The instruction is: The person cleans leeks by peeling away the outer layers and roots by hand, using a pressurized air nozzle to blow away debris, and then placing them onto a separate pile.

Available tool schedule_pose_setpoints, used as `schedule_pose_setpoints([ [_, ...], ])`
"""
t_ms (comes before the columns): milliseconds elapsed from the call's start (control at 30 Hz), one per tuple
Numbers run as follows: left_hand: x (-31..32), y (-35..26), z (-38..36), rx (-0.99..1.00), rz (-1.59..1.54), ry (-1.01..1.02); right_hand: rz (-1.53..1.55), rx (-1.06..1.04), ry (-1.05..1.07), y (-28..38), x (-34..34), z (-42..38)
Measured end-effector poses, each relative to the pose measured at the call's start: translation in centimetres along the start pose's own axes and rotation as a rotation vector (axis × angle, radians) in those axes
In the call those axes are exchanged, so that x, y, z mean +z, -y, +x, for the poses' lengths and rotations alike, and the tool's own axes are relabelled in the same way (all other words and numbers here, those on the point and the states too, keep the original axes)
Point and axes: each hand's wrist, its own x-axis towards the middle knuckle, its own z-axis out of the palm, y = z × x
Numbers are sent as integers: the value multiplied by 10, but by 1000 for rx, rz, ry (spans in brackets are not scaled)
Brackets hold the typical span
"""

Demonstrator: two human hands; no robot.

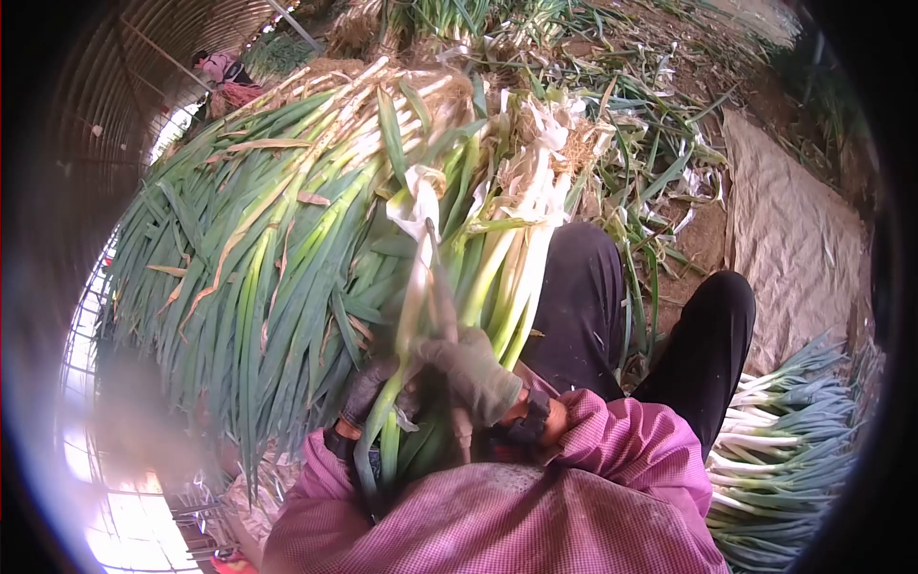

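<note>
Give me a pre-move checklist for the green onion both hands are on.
1. Right hand closed on the green onion: ok, gloved fingers wrap the stalk.
2. Left hand on the same stalk, lower down: ok.
3. Stalk free of the big heap: cannot tell, leaves overlap and the stalk is blurred.
4. Outer skin off the white part: not ok, a pale strip hangs near the top.
5. Cleaned pile within view on the right: ok.
6. Other person away from the hands: ok, far behind the heap.
</note>
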Motion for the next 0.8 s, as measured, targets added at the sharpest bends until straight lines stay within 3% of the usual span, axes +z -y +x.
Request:
schedule_pose_setpoints([
  [100, -9, -2, 3, -48, -69, 90, 4, 34, -36, 16, 5, 6],
  [167, -7, -3, 2, -44, -56, 33, -77, 44, -90, 37, 9, 0],
  [233, 2, -3, 0, -8, -5, -49, -302, -123, -65, 10, -5, 60],
  [300, 18, -2, 1, 60, 84, -158, -332, -118, -39, 0, -20, 91],
  [400, 16, -3, 4, 11, 64, -126, -417, -100, 21, 18, -27, 104],
  [533, 21, -7, 2, -10, 295, -217, -583, -147, 96, 15, -45, 126],
  [600, 34, -14, 3, -10, 526, -350, -518, -163, 67, 17, -43, 96],
  [700, 29, -28, 6, 2, 216, -228, -276, 14, -5, 40, -23, 23],
  [733, 23, -38, 9, -72, 195, -234, -253, 34, -10, 41, -21, 15],
  [800, 15, -45, 13, 23, 145, -333, -201, 74, -18, 38, -16, 4],
])
